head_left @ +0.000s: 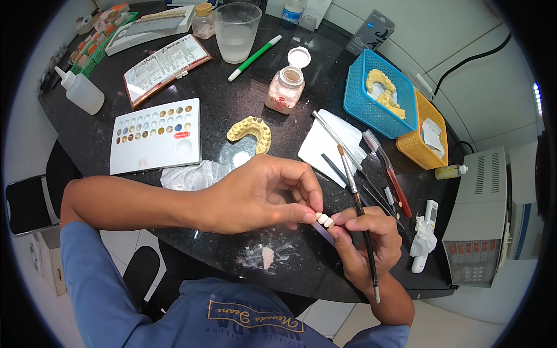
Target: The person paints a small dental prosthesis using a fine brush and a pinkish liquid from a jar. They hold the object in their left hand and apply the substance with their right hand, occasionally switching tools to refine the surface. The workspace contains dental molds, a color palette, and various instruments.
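Observation:
Near the front edge of the bench, a small row of white false teeth, a dental bridge, is pinched between both hands. My left hand holds its left end between thumb and forefinger, the other fingers curled. The fingertips of my right hand grip the other end. A fine paintbrush with a dark handle is also tucked in my right hand, its brown bristles pointing up and away. Just beyond my left hand lies a yellowish plaster tooth model. A crumpled white tissue sits beside my left wrist.
A white paint palette, squeeze bottle and clipboard stand left. Behind are a clear cup, green marker and open powder jar. Rightward are a folded white cloth, toothbrush, blue basket and grey machine.

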The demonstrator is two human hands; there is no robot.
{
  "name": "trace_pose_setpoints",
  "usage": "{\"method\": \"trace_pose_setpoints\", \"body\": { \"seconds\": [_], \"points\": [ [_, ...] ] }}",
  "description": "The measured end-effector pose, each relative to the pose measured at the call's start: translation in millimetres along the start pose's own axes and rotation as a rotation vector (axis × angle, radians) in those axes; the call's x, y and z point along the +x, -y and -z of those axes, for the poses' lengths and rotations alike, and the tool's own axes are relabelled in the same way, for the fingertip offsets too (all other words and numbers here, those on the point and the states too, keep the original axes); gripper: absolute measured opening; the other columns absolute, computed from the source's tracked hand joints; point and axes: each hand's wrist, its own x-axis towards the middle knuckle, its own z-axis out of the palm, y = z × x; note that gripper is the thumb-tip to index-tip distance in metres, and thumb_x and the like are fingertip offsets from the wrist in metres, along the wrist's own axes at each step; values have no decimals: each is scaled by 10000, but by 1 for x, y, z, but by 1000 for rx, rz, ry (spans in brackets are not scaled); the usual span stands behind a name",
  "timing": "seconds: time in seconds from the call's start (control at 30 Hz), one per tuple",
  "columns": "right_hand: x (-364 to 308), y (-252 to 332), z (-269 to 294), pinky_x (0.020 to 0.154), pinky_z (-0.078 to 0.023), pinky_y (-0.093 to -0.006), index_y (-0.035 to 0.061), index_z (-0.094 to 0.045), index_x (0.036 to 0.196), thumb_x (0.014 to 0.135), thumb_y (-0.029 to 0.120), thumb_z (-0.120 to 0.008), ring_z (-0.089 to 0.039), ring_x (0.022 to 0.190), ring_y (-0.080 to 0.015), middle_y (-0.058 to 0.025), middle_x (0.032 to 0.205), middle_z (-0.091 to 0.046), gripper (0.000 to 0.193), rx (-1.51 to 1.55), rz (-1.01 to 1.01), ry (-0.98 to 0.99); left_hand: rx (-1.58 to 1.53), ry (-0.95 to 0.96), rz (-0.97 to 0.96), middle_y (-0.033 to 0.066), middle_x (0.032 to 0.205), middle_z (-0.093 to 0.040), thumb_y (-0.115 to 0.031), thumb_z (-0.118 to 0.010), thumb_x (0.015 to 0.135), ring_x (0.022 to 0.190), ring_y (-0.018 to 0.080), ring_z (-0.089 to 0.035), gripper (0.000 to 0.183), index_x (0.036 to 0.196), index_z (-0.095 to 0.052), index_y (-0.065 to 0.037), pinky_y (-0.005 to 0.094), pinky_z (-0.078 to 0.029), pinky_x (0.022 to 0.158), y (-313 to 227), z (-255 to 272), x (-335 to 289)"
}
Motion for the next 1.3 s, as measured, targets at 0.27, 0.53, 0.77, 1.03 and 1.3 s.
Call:
{"method": "trace_pose_setpoints", "body": {
  "seconds": [0.27,0.53,0.77,1.03,1.3],
  "points": [
    [0,1,1,557,-533,-247,10,-553,952,733,-41,-768,-680,689,-172,-152,798,-675,311,-8,1,27,-65,-32,47,82,947,-640,-33,-661,872,813,85,-637,134,976,-615,36,174,-528,682,-4,-3,-2],
    [-6,-5,1,573,-513,-240,19,-529,974,698,74,-836,-647,672,-155,-119,777,-665,416,-27,9,-2,-15,-17,29,92,979,-634,-14,-672,858,832,95,-636,185,1027,-624,44,183,-541,703,-3,-3,-2],
    [-10,-6,-1,587,-505,-232,31,-525,985,681,111,-856,-630,697,-136,-106,805,-658,456,-1,-35,-39,41,34,15,104,1025,-614,44,-709,797,970,123,-600,292,1070,-606,49,208,-563,736,-1,-2,-1],
    [-8,-6,-1,564,-495,-227,35,-529,1001,668,114,-866,-623,685,-131,-97,815,-652,481,-14,-10,-25,27,55,64,104,1015,-622,44,-715,790,955,131,-612,347,1113,-588,46,215,-564,740,-4,-5,-2],
    [-7,-7,-4,571,-504,-230,25,-526,1006,659,150,-873,-633,693,-135,-105,815,-647,506,-19,-16,6,85,69,57,95,1003,-629,40,-710,796,939,118,-617,341,1118,-595,37,201,-559,733,-2,-5,-2]
  ]
}}
